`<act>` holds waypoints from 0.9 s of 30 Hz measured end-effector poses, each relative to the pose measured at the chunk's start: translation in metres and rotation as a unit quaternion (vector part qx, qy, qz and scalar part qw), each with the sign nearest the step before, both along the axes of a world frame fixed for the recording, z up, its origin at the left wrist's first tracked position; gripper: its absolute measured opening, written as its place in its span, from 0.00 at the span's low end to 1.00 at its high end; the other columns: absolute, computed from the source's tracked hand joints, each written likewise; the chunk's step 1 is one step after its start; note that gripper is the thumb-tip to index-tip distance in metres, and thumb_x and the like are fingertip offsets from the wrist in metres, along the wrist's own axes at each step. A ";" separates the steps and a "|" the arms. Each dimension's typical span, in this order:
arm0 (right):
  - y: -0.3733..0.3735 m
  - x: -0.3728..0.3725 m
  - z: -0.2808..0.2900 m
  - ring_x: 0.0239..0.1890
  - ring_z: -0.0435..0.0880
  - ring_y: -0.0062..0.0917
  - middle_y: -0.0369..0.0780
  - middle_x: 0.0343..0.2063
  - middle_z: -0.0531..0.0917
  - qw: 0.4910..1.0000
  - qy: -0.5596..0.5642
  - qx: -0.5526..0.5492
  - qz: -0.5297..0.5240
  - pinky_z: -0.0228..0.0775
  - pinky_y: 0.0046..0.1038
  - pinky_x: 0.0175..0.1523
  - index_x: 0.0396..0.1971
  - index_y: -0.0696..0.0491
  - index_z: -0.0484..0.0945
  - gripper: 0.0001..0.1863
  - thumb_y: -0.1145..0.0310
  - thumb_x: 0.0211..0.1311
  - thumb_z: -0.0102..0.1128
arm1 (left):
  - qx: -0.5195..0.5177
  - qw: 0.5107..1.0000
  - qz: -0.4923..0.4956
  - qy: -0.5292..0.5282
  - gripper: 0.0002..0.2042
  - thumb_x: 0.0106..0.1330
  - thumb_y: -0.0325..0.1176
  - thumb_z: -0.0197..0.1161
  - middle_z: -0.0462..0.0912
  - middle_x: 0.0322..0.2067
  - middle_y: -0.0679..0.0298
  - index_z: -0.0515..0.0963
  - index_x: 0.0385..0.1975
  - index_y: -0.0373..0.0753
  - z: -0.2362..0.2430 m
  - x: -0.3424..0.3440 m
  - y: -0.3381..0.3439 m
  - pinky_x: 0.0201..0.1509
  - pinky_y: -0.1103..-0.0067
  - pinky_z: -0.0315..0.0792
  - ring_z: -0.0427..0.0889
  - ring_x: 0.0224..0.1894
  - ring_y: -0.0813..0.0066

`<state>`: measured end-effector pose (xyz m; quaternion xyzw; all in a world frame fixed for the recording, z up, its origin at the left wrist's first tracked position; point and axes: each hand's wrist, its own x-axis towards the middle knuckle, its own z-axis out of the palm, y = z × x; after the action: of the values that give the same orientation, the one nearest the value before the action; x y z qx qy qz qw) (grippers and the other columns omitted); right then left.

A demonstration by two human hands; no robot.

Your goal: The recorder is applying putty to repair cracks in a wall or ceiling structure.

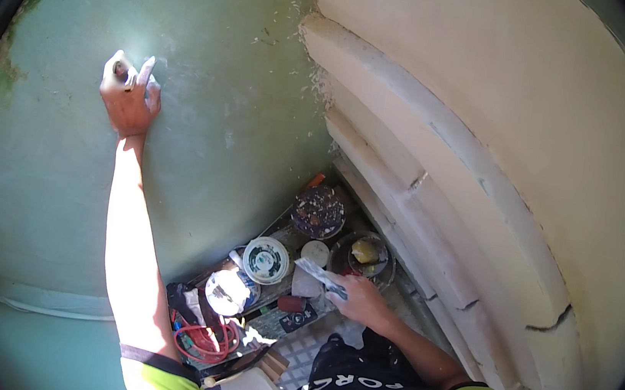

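My left hand (131, 97) is raised to the pale green wall (232, 86) at the upper left, its fingers bent around a small light-and-dark spot or item that I cannot make out, under bright light. Over the cluster of containers at the bottom centre, my right hand (358, 300) grips a flat scraper (313, 270) with a whitish, smeared blade. Just beyond that hand are a white-lidded bucket (266, 259) and a metal pan (385, 269) with a yellowish lump inside.
Cream stepped mouldings (440, 156) with dark cracks curve down the right. Below stand a dark speckled bucket (317, 215), another white container (230, 293), a red hose (204, 344) and a plank (281, 321). Flaking paint lines the wall joint.
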<state>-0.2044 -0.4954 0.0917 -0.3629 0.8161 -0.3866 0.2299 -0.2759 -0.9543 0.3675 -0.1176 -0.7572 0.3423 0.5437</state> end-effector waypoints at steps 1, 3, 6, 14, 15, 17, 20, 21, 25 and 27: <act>0.027 0.018 -0.008 0.40 0.83 0.49 0.52 0.35 0.84 0.999 -0.035 0.005 0.002 0.75 0.46 0.46 0.55 0.50 0.78 0.23 0.61 0.58 0.64 | 0.029 1.000 0.007 -0.004 0.22 0.52 0.25 0.60 0.75 0.38 0.53 0.81 0.49 0.49 0.004 0.006 0.009 0.42 0.62 0.73 0.76 0.39 0.52; 0.082 0.053 -0.029 0.39 0.83 0.49 0.52 0.34 0.84 0.998 -0.055 0.021 -0.007 0.75 0.45 0.47 0.52 0.51 0.81 0.22 0.61 0.56 0.65 | 0.074 0.997 -0.034 -0.017 0.25 0.55 0.22 0.57 0.71 0.36 0.54 0.77 0.56 0.46 -0.002 0.012 0.015 0.43 0.66 0.71 0.72 0.35 0.56; 0.153 0.102 -0.031 0.39 0.83 0.49 0.53 0.34 0.84 0.991 -0.062 0.076 -0.096 0.75 0.45 0.47 0.51 0.51 0.81 0.22 0.61 0.55 0.67 | 0.319 0.942 -0.100 -0.038 0.21 0.64 0.22 0.52 0.69 0.40 0.56 0.75 0.58 0.40 -0.097 0.026 0.042 0.47 0.72 0.69 0.71 0.35 0.62; 0.304 0.301 -0.095 0.30 0.84 0.46 0.52 0.28 0.83 0.912 0.074 0.124 -0.383 0.75 0.42 0.40 0.54 0.59 0.76 0.24 0.67 0.57 0.64 | 0.703 0.610 -0.074 -0.357 0.31 0.66 0.27 0.54 0.44 0.69 0.26 0.60 0.72 0.45 -0.468 0.248 0.359 0.75 0.57 0.45 0.46 0.72 0.29; 0.315 0.329 -0.107 0.30 0.84 0.46 0.52 0.28 0.83 0.907 0.077 0.130 -0.393 0.75 0.42 0.40 0.54 0.59 0.76 0.24 0.67 0.57 0.64 | 0.734 0.551 -0.087 -0.387 0.33 0.64 0.27 0.54 0.41 0.69 0.27 0.58 0.73 0.46 -0.501 0.292 0.386 0.75 0.59 0.42 0.46 0.72 0.30; 0.337 0.379 -0.121 0.20 0.83 0.35 0.48 0.24 0.83 0.864 -0.060 0.144 -0.479 0.74 0.38 0.30 0.54 0.59 0.75 0.20 0.69 0.63 0.58 | 0.788 0.491 -0.050 -0.370 0.37 0.61 0.26 0.56 0.48 0.67 0.29 0.57 0.73 0.46 -0.547 0.371 0.434 0.74 0.61 0.46 0.50 0.71 0.34; 0.337 0.419 -0.073 0.14 0.79 0.27 0.44 0.21 0.81 0.782 -0.184 0.100 -0.586 0.71 0.33 0.24 0.52 0.59 0.75 0.17 0.69 0.66 0.54 | 0.820 0.419 -0.023 -0.388 0.40 0.59 0.26 0.57 0.56 0.64 0.35 0.51 0.75 0.46 -0.546 0.430 0.467 0.72 0.61 0.50 0.57 0.68 0.38; 0.342 0.425 -0.068 0.32 0.83 0.51 0.52 0.30 0.84 0.774 -0.216 0.114 -0.585 0.74 0.41 0.40 0.50 0.62 0.75 0.18 0.67 0.65 0.54 | 0.836 0.412 -0.052 -0.358 0.43 0.59 0.25 0.57 0.58 0.64 0.38 0.47 0.76 0.45 -0.544 0.434 0.462 0.72 0.61 0.51 0.59 0.66 0.41; 0.363 0.438 -0.089 0.39 0.84 0.42 0.49 0.34 0.83 0.823 0.007 0.159 -0.545 0.75 0.39 0.44 0.47 0.56 0.77 0.17 0.68 0.59 0.61 | 0.819 0.461 -0.075 -0.332 0.43 0.59 0.25 0.59 0.56 0.68 0.42 0.43 0.75 0.35 -0.542 0.418 0.417 0.72 0.66 0.53 0.60 0.69 0.49; 0.369 0.423 -0.075 0.48 0.80 0.45 0.49 0.41 0.82 0.817 -0.045 0.134 -0.559 0.71 0.40 0.53 0.45 0.56 0.78 0.18 0.67 0.54 0.65 | 0.861 0.340 -0.056 -0.373 0.38 0.58 0.24 0.59 0.69 0.58 0.48 0.52 0.71 0.33 -0.546 0.404 0.381 0.59 0.69 0.69 0.75 0.54 0.56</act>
<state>0.2186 -0.1266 0.0169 0.2083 0.9108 -0.3518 0.0571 0.1281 -0.5732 -0.1784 0.2584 -0.7486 -0.6102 0.0227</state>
